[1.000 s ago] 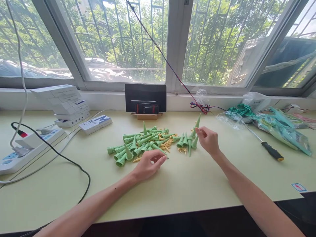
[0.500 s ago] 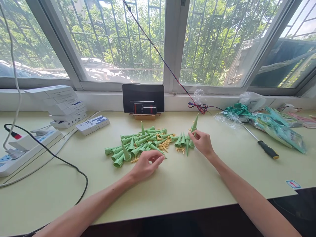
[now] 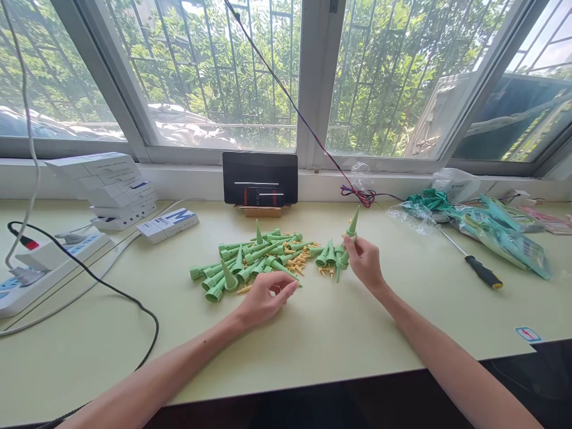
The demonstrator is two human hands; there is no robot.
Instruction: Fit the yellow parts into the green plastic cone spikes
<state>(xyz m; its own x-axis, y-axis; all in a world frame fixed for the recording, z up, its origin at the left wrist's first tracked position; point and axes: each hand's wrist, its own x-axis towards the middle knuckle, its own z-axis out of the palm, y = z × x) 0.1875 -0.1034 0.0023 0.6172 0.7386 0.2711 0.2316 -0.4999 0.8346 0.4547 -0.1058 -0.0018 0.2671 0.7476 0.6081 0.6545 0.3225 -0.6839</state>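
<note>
My right hand (image 3: 364, 263) is closed, thumb and fingers together, on a green cone-shaped plastic spike (image 3: 342, 260) beside a small group of similar pieces. Most of what it grips is hidden by the fingers. Just beyond it another green cone (image 3: 353, 221) points upward. Left of it stand green cones (image 3: 329, 253) with small yellow pieces (image 3: 331, 271) in front. My left hand (image 3: 267, 299) rests on the table, fingers loosely curled and a gap inside the thumb, seemingly holding nothing. Behind it spreads a heap of green cones (image 3: 232, 266), with loose yellow pegs (image 3: 295, 262) at its right side.
A dark tablet (image 3: 259, 170) and a phone (image 3: 263, 197) stand at the back. White boxes (image 3: 117, 185), a power strip (image 3: 58, 268) and cables lie at left. A screwdriver (image 3: 483, 272) and plastic-wrapped green packs (image 3: 504, 232) are at right. The table's front edge runs below my arms.
My right hand has turned and shifted slightly right, its fingers more closed. The green spike beneath its fingers is tilted differently. My left hand stays in place.
</note>
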